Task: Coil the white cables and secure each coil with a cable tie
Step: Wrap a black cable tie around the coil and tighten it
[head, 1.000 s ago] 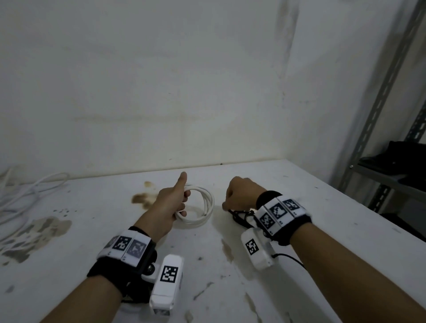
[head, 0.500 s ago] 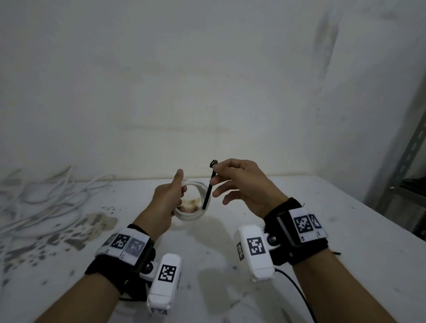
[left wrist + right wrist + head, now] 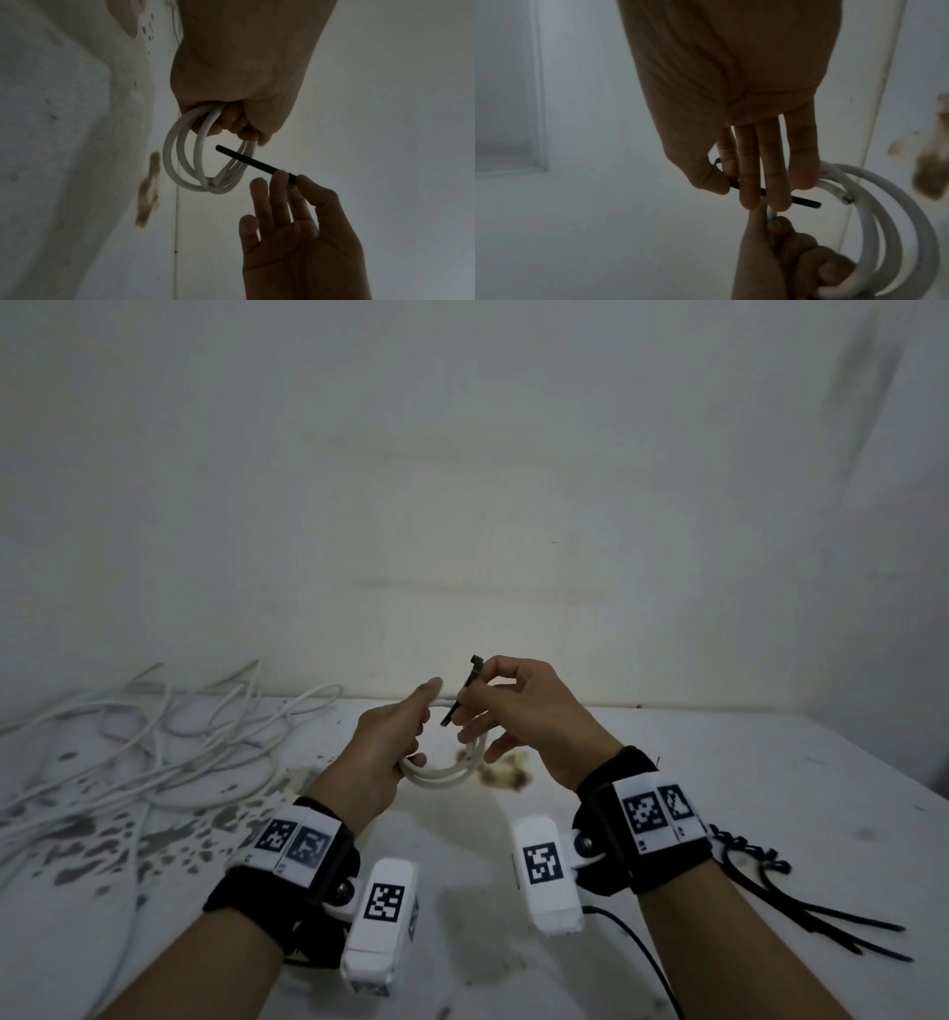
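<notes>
A tangle of loose white cables point(image 3: 128, 747) sprawls along the table's point(image 3: 770, 788) far-left edge against the wall point(image 3: 462, 480), well apart from the hands; more of it shows than half a second ago, as the view has swung left and the metal shelving at right has dropped out of sight. The left hand point(image 3: 382, 752) holds the coiled white cable point(image 3: 441, 775) above the stained tabletop, fingers point(image 3: 231, 123) curled round the gathered turns and thumb extended along the top, the same grip as a moment ago. The loops hang open beside those fingers, one cut end point(image 3: 211, 184) lying at the coil's far side. The right hand point(image 3: 518, 716) pinches a black cable tie point(image 3: 462, 693) between thumb and forefinger, the other fingers point(image 3: 777, 172) straight and lightly spread, their tips near the left thumb. The tie, earlier upright just beside the coil, now slants with its free tip point(image 3: 218, 147) reaching into the coil's open centre, not yet wrapped round any turn. To the right of the right wrist, spare black cable ties point(image 3: 801, 911) lie on the table, newly in view. Bare tabletop stretches beneath and to the right of both hands, toward the room's corner.
</notes>
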`<action>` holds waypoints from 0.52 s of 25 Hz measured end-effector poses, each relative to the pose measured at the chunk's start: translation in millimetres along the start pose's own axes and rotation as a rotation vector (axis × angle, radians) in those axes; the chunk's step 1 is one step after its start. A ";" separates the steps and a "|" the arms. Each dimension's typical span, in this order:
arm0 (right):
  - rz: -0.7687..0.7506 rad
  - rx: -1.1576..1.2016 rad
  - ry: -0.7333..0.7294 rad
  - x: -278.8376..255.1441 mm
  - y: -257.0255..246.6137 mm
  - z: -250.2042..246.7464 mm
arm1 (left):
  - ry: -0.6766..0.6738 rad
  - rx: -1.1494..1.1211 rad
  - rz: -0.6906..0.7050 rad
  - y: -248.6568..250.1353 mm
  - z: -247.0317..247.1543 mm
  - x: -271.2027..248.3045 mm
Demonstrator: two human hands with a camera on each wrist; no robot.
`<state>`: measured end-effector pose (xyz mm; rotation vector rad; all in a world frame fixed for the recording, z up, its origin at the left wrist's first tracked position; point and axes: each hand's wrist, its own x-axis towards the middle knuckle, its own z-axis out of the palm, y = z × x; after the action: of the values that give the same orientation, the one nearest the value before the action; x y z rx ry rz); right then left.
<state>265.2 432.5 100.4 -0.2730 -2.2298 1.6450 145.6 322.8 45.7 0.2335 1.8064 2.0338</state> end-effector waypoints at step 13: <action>-0.767 -0.610 0.293 32.5 45.1 11.4 | -0.064 -0.129 0.070 8.1 5.5 -12.0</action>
<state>228.4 447.9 60.0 0.1772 -2.1446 0.4906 157.1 322.3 56.2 0.3238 1.6437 2.1563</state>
